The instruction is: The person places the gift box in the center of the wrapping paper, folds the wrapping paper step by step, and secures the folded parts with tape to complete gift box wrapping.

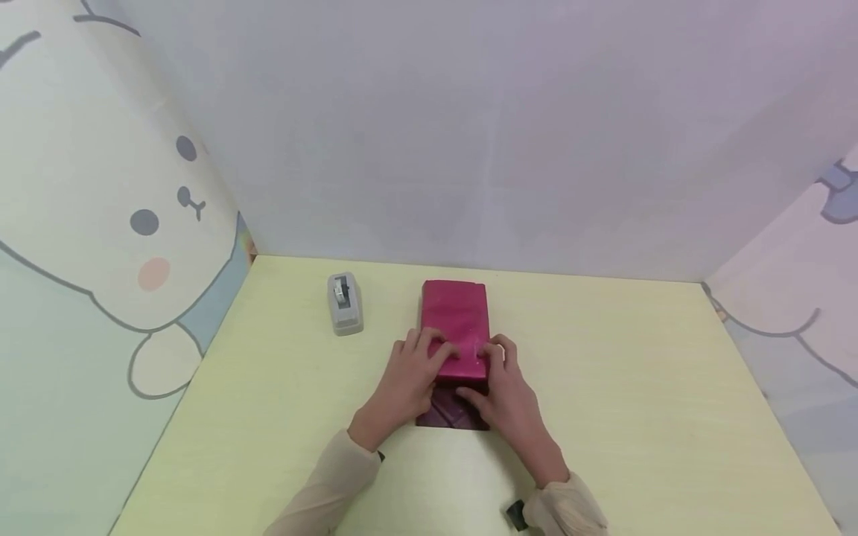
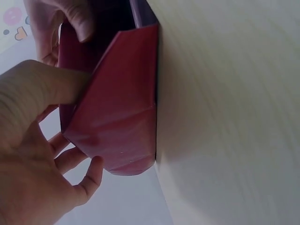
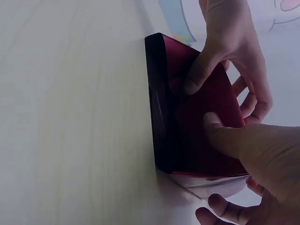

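A box wrapped in glossy magenta-red paper lies flat on the table. From its near end a dark purple paper flap spreads on the tabletop. My left hand grips the box's near left part, fingers bent over the top. In the left wrist view its thumb reaches behind a slanted red side fold. On the opposite side my right hand holds the near right part, fingers curled on top and thumb at the end. Both thumbs press the dark red end panel in the right wrist view.
A grey tape dispenser stands at the back left of the pale yellow table. A plain light wall rises behind the table, and panels with cartoon animals flank it.
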Motion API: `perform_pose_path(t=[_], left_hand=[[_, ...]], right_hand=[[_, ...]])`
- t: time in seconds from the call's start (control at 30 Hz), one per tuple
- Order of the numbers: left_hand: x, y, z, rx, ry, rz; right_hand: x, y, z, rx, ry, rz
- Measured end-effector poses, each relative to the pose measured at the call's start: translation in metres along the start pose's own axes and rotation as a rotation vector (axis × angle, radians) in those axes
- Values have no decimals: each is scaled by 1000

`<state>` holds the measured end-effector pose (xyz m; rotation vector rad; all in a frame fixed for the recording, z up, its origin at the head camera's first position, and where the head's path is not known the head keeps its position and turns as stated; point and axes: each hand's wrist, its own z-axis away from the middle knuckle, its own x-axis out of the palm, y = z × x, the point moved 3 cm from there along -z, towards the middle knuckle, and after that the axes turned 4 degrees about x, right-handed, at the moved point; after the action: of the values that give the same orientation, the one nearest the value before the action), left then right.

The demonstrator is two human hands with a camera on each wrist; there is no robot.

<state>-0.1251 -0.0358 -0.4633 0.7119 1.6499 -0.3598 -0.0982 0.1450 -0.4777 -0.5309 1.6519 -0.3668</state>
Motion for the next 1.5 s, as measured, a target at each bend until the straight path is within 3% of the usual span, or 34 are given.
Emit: perform_pose_path(t=[0.27, 0.7, 0.77, 0.93, 1.03, 1.13, 1.5], left_hand=[[0, 0, 0, 3, -29, -2], [-7, 2, -6, 22, -11, -37], [-8, 0, -6, 10, -16, -36], [-5, -3, -5, -8, -26, -16], [-4, -3, -6, -10, -25, -10], [-5, -2, -6, -6, -21, -3], [-4, 1, -7, -9, -34, 0]], right_hand=[[5, 1, -4, -13, 16, -24], [9, 1, -1, -26, 42, -130], [7, 1, 2, 4, 13, -198], [-1, 5, 14, 205, -46, -359], [-2, 7, 19, 260, -52, -316], [0, 8, 20, 272, -49, -245], [4, 5, 29, 306, -38, -166]])
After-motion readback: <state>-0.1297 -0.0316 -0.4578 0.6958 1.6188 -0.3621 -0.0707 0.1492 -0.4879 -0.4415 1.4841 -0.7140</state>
